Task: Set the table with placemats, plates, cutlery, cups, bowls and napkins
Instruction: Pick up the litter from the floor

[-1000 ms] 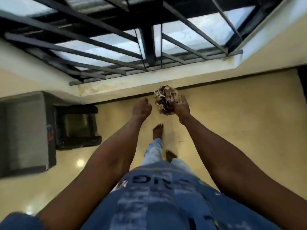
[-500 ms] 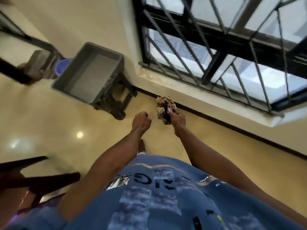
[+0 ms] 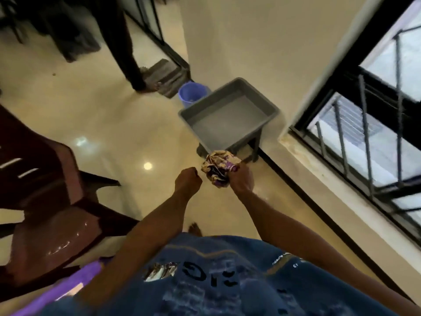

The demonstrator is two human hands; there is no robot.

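Right hand [image 3: 241,181] grips crumpled patterned wad [image 3: 217,171], likely napkin: light, soft, compressible, non-fragile; bunched middle best hold. Left hand [image 3: 188,180] fisted, holding nothing.

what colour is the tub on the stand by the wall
Grey, inside and out; the tub shows clearly in the head view, just beyond the hands.

Glossy cream floor tiles [image 3: 109,124] w/ light glare; matt grey plastic tub [image 3: 230,115]; shiny dark-red plastic chair [image 3: 52,201]; crumpled patterned cloth [image 3: 217,171]; black metal window bars [image 3: 364,133].
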